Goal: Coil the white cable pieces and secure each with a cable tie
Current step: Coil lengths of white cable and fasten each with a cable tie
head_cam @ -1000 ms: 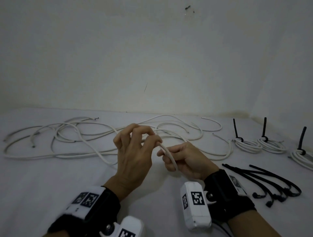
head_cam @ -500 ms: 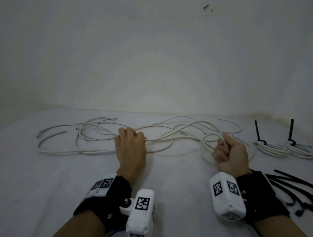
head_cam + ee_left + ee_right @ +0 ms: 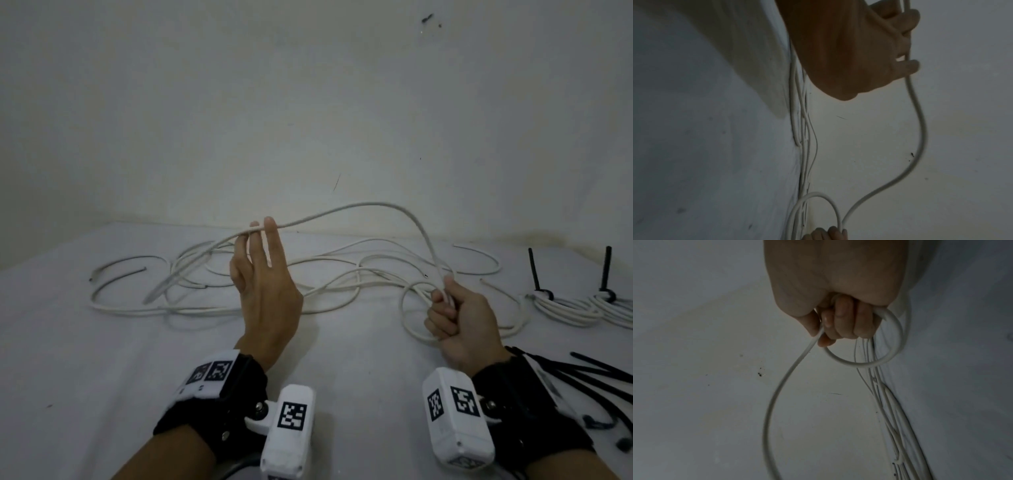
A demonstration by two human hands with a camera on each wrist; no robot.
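A white cable (image 3: 370,205) arcs through the air between my two hands. My left hand (image 3: 260,246) is raised above the table, fingers pointing up, and holds the strand at its fingertips. In the left wrist view the fingers (image 3: 908,65) hook round the cable (image 3: 920,121). My right hand (image 3: 452,315) is a fist low at the right, gripping a small loop (image 3: 406,318) of the same cable. The right wrist view shows that loop (image 3: 894,353) hanging from the curled fingers (image 3: 840,324). The cable's tail drops from my left hand into the pile.
Several loose white cables (image 3: 205,310) lie tangled across the back of the white table (image 3: 85,359), close to the wall. Two finished coils (image 3: 561,308) (image 3: 613,305) with black ties stand at the right. A bunch of black cable ties (image 3: 599,373) lies beside my right wrist.
My hands moved apart from the centre. Since half a second ago my left hand rose off the pile and lifted the cable strand; the right hand kept its grip on the loop.
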